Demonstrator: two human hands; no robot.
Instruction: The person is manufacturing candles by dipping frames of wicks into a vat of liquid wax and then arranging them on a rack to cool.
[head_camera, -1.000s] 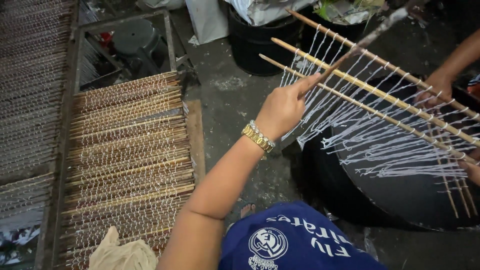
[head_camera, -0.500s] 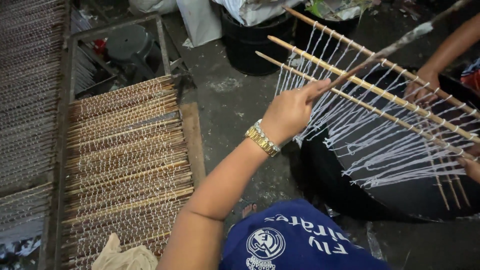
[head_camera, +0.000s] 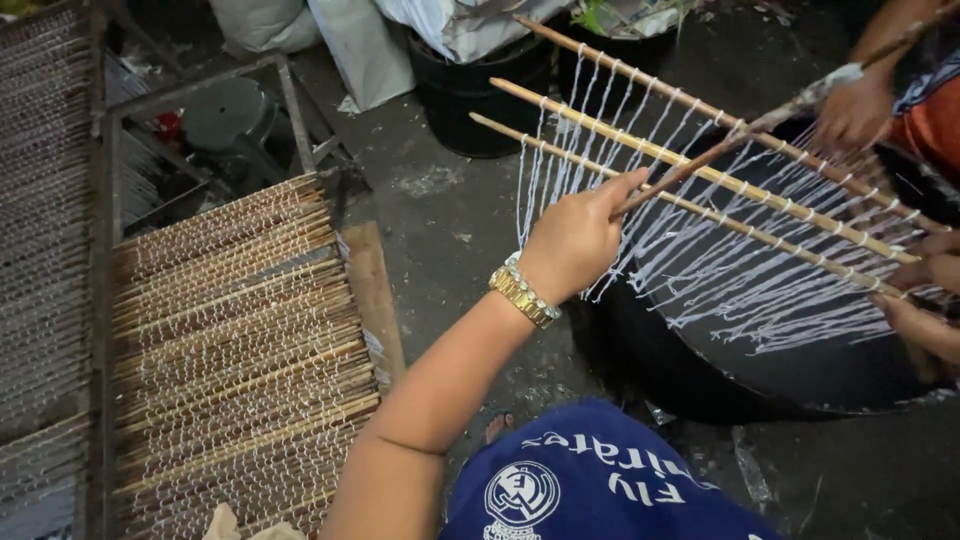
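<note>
Your left hand (head_camera: 572, 245) is raised over the big dark tub (head_camera: 800, 375), its fingers curled together and pinching the near end of a thin brown stick (head_camera: 700, 165). The stick slants up and to the right, crossing over the 3 long pale rods (head_camera: 700, 170) that lie side by side above the tub. White strands (head_camera: 760, 290) hang in rows from those rods, looped over each one and trailing down toward the tub's dark inside. A gold watch (head_camera: 524, 292) sits on your left wrist.

Your right hand (head_camera: 925, 300) shows only at the right edge, by the far ends of the rods; it seems to be gripping them, but the view there is too cramped to tell how its fingers lie.

Another person's hand (head_camera: 852, 112) is at the upper right, near the far end of the thin stick, beside an orange sleeve (head_camera: 935, 125).

To your left, a wooden frame (head_camera: 372, 290) holds many more rods (head_camera: 240, 340) laid close together, each strung with white strands. A black bucket (head_camera: 470, 90) stands on the concrete floor (head_camera: 440, 200) beyond the tub.
</note>
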